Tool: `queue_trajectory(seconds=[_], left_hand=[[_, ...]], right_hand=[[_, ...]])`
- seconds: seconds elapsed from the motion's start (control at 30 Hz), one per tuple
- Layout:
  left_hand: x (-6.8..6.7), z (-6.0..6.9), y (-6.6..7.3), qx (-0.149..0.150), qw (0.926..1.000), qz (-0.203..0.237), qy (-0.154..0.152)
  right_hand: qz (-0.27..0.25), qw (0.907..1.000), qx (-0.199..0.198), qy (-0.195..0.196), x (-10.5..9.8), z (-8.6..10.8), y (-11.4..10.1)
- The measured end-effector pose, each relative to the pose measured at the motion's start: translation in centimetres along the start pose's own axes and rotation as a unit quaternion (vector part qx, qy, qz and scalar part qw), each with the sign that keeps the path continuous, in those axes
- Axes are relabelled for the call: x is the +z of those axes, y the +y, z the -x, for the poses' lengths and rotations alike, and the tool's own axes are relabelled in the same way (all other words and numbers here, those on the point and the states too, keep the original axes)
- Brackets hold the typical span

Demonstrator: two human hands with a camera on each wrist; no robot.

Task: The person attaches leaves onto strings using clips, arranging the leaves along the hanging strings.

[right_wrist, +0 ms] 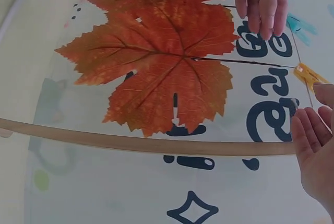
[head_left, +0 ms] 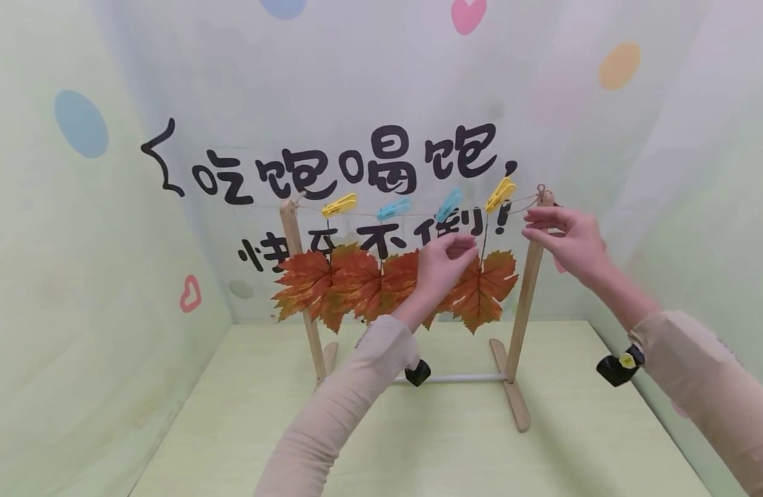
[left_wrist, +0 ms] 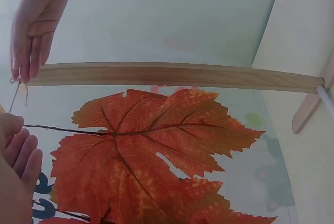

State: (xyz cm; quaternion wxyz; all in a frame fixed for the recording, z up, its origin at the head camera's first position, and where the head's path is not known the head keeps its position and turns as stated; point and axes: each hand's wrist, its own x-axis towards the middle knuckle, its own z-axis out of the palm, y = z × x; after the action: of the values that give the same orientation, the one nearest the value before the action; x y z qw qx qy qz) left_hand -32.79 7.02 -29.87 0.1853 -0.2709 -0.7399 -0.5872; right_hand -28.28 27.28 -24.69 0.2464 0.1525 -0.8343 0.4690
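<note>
Several orange-red maple-like leaves (head_left: 483,293) hang by dark stems from a string tied between two wooden posts. Yellow clothespins (head_left: 499,195) sit at either end of the row, with blue clothespins (head_left: 450,205) between them. My left hand (head_left: 440,266) is in front of the leaves, covering part of them; its fingers hang relaxed, and nothing shows in its grasp. Beside the top of the right post, my right hand (head_left: 570,241) has its fingers loosely bent and thumb apart, holding nothing visible. In the right wrist view it is just below the yellow clothespin (right_wrist: 309,75).
The wooden stand has a right post (head_left: 526,290), a left post (head_left: 293,231), feet on the pale table (head_left: 456,442) and a white crossbar (head_left: 468,377) low down. A printed backdrop (head_left: 369,83) rises behind it.
</note>
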Motion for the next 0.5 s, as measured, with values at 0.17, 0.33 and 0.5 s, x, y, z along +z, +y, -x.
queue_trajectory(seconds=[0.17,0.33,0.5], left_hand=[[-1.6,1.2,-0.6,-0.003,0.9996,-0.005,-0.029],[-3.6,1.8,-1.4,0.007,0.9992,-0.019,-0.035],[-5.7,2.6,-2.0,-0.010,0.9994,-0.018,-0.029]], right_hand=[[-0.012,0.9996,-0.009,-0.024,0.9,1.4,1.4],[-0.017,0.9991,-0.017,-0.035,1.5,2.4,2.6],[-0.020,0.9990,-0.009,-0.039,2.1,3.4,3.8]])
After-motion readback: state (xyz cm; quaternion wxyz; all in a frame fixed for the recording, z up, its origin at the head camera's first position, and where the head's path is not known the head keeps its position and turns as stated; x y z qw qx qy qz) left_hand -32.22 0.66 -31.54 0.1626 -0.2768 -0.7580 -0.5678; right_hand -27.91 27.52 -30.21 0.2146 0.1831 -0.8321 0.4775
